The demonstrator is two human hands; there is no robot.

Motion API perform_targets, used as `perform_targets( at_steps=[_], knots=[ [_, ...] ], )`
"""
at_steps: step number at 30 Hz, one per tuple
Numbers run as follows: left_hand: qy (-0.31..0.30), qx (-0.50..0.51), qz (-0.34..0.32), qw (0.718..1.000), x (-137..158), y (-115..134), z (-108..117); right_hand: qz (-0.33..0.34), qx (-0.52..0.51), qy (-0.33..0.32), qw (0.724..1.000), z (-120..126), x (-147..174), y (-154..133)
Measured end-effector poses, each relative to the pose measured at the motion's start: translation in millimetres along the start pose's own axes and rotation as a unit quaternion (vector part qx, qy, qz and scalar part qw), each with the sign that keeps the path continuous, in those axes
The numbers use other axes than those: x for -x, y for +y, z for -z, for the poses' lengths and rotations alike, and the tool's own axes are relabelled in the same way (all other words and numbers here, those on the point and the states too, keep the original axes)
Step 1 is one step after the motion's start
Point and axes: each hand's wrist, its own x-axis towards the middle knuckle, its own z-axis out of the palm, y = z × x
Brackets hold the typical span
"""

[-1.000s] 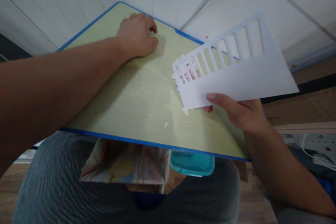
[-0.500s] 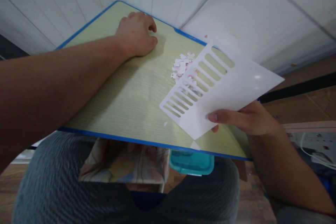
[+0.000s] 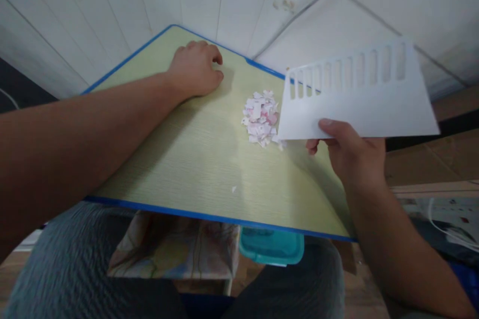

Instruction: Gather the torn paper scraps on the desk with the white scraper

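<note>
My right hand (image 3: 357, 157) grips a white slotted sheet (image 3: 348, 114) by its lower edge, thumb on the face toward me. The sheet is raised and tilted above the table's right side, its row of long cut-out slots along the top. A pile of small torn-looking white and pink paper pieces (image 3: 260, 118) lies on the table, just left of the sheet's lower corner. My left hand (image 3: 196, 70) rests on the table toward the back, palm down, fingers bent and thumb apart, holding nothing. One small white scrap (image 3: 234, 189) lies near the front edge.
The yellowish tabletop (image 3: 179, 159) has a blue rim and stands against a white panelled wall (image 3: 157, 0). A cable (image 3: 307, 7) runs along the wall. Below the front edge are a turquoise-lidded container (image 3: 271, 246) and a patterned box or bag (image 3: 175, 244), between my legs.
My right hand has lifted and turned the slotted sheet, slots now toward the wall, uncovering the pile. A white scrap at the front edge no longer shows. My left hand stays on the table.
</note>
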Motion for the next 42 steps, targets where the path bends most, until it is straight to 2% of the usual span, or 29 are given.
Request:
perform_targets(
  at_steps=[2,3,7,9,13,18,24,31,37,42],
  knots=[
    [-0.007,0.023,0.005,1.000,0.8,-1.4,-0.6,0.017,0.016,0.055,0.998,-2.3,-3.6,3.7],
    [-0.008,0.041,0.007,0.999,0.7,-2.9,-1.5,0.022,0.023,0.059,0.998,-4.0,-3.7,2.9],
    [-0.003,0.094,0.002,0.996,-3.2,-11.3,-8.0,0.012,0.065,0.007,0.998,-11.6,2.7,-8.9],
    [0.004,0.095,-0.004,0.995,-5.3,-14.3,-10.4,0.004,0.078,0.018,0.997,-13.1,4.5,-12.5],
    [0.004,0.086,-0.015,0.996,-5.8,-15.6,-10.3,-0.020,0.088,0.084,0.992,-7.8,-0.5,-6.5],
    [-0.008,0.097,-0.007,0.995,-3.2,-13.5,-7.4,-0.052,0.123,0.071,0.989,-1.9,-5.8,1.9],
    [-0.011,0.073,0.001,0.997,-0.9,-9.3,-4.9,-0.045,0.113,0.066,0.990,-10.2,10.3,-3.5],
    [-0.001,0.022,0.007,1.000,-1.5,-3.7,-4.2,-0.061,0.110,-0.039,0.991,-5.2,28.9,-0.5],
    [-0.015,0.015,0.012,1.000,0.4,1.0,0.2,-0.073,0.057,-0.140,0.986,-8.6,27.0,-9.9],
    [-0.012,-0.006,0.002,1.000,1.2,-0.1,0.7,-0.071,0.030,-0.154,0.985,-11.6,21.1,-19.5]
  ],
)
